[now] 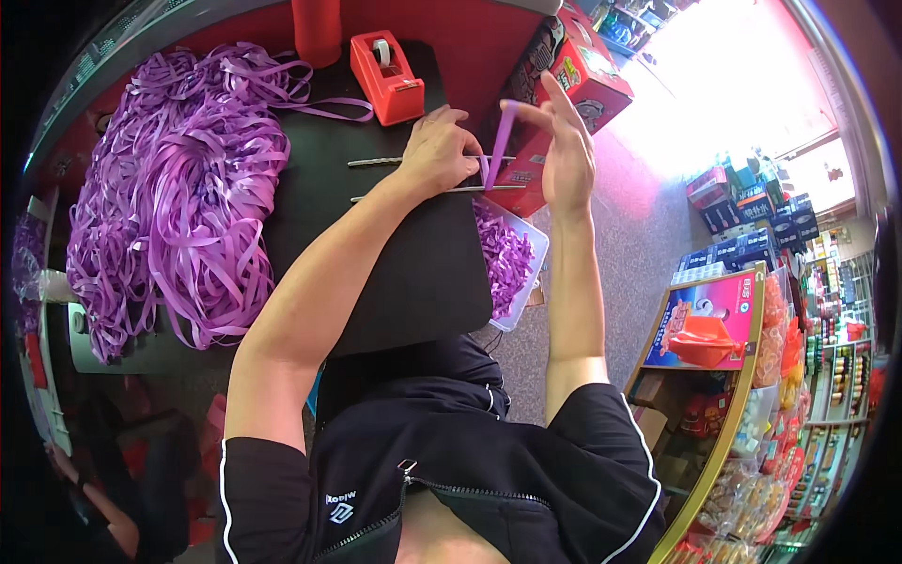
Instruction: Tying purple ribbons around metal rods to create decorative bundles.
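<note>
Two thin metal rods, the upper rod (373, 163) and the lower rod (503, 188), stick out side by side past the right edge of the black tabletop. My left hand (437, 152) is closed over them, its fingertips at a strip of purple ribbon (499, 150) by the rods. That strip slants up to my right hand (568, 155), whose thumb side catches its upper end while other fingers stretch upward. A translucent tub (538, 246) of short purple ribbon pieces (503, 258) sits below the rods. My left palm's grip is partly hidden.
A big heap of purple ribbon (202, 197) covers the left of the black table (404, 282). Near its back stand a red tape dispenser (387, 80) and a red cylinder (317, 33). Red cartons (601, 80) are behind my right hand. Stocked shelves (836, 376) line the right.
</note>
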The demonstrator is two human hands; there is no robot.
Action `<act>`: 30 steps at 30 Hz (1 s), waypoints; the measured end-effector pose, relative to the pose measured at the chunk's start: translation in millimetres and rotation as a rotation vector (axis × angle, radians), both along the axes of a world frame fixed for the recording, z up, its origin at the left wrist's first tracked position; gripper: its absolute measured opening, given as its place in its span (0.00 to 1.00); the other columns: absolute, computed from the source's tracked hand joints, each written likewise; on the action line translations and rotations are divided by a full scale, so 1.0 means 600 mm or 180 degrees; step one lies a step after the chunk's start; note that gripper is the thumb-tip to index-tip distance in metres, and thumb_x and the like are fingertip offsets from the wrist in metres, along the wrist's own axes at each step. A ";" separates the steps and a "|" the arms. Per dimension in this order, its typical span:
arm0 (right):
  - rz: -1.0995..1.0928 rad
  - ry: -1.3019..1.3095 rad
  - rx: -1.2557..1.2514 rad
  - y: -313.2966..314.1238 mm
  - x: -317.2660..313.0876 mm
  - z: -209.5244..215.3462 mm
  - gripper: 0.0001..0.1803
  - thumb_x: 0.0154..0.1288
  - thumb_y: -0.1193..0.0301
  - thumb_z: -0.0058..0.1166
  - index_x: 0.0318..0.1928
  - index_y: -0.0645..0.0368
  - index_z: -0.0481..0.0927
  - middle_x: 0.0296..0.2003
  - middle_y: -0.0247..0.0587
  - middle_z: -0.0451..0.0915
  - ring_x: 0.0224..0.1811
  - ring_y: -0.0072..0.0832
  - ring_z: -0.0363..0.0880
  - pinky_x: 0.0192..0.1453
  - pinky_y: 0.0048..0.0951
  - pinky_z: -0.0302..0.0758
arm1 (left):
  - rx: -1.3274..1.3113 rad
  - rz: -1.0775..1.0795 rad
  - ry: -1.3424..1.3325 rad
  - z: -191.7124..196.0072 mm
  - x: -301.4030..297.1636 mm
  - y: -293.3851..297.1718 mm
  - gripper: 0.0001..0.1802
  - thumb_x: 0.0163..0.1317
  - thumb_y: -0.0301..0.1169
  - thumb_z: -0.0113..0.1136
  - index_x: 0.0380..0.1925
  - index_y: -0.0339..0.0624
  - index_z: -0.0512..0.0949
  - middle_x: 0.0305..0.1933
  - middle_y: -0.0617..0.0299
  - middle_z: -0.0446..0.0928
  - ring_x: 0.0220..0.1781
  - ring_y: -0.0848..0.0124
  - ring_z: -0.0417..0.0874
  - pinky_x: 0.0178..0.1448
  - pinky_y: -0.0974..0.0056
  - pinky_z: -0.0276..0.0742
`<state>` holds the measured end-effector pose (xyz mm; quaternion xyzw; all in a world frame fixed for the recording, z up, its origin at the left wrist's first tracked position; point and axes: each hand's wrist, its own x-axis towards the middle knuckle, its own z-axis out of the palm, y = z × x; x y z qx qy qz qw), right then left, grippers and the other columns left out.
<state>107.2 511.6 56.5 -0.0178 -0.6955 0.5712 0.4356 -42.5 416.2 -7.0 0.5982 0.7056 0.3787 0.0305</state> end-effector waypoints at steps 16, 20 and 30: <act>0.0104 -0.1035 -0.0134 0.116 -0.070 -0.142 0.30 0.73 0.60 0.32 0.68 0.67 0.59 0.49 0.51 0.81 0.55 0.30 0.76 0.69 0.29 0.55 | -0.0065 0.0046 -0.0063 0.002 0.001 -0.001 0.13 0.44 0.33 0.63 0.32 0.44 0.85 0.64 0.50 0.69 0.71 0.53 0.60 0.73 0.52 0.53; 0.0194 -0.1178 -0.0182 0.116 -0.063 -0.170 0.31 0.73 0.58 0.34 0.69 0.65 0.59 0.47 0.48 0.81 0.53 0.28 0.76 0.66 0.28 0.61 | 0.0031 0.0096 -0.0042 0.001 0.001 0.001 0.12 0.43 0.32 0.63 0.30 0.43 0.85 0.63 0.49 0.69 0.71 0.53 0.61 0.72 0.53 0.54; -0.0518 -0.1171 -0.0308 0.000 0.036 -0.253 0.25 0.71 0.60 0.37 0.55 0.68 0.74 0.64 0.51 0.67 0.60 0.34 0.72 0.66 0.35 0.63 | 0.0042 0.0082 -0.0030 0.003 0.004 -0.002 0.12 0.45 0.31 0.63 0.33 0.48 0.85 0.64 0.49 0.67 0.71 0.52 0.60 0.72 0.52 0.54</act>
